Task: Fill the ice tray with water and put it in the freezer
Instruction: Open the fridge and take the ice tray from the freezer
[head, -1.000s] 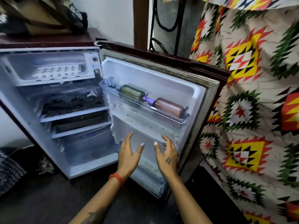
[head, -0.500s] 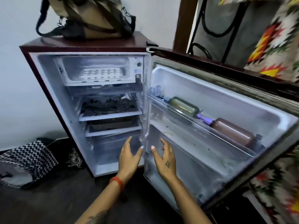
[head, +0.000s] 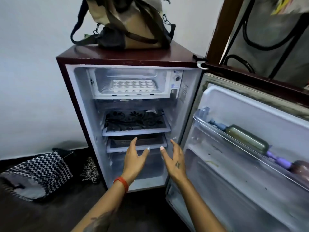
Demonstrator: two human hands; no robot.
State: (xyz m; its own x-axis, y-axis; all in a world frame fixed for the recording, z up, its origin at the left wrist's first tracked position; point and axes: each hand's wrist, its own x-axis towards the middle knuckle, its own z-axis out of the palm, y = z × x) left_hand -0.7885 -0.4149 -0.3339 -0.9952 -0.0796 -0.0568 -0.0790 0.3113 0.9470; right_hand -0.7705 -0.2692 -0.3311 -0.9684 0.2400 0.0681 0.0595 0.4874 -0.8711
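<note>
A white ice tray lies flat inside the freezer compartment at the top of a small maroon fridge, whose door stands wide open to the right. My left hand and my right hand hover side by side in front of the lower shelves, well below the tray. Both have relaxed, spread fingers and hold nothing. Whether the tray holds water cannot be told.
A tan and black backpack sits on top of the fridge. Two bottles, one green, lie in the door rack. A black tray with floral pattern rests on a shelf. A zigzag-patterned cloth lies on the dark floor at left.
The view has swung left from the door to the fridge interior. Both hands stay empty and now sit before the lower shelves instead of the door's inner panel.
</note>
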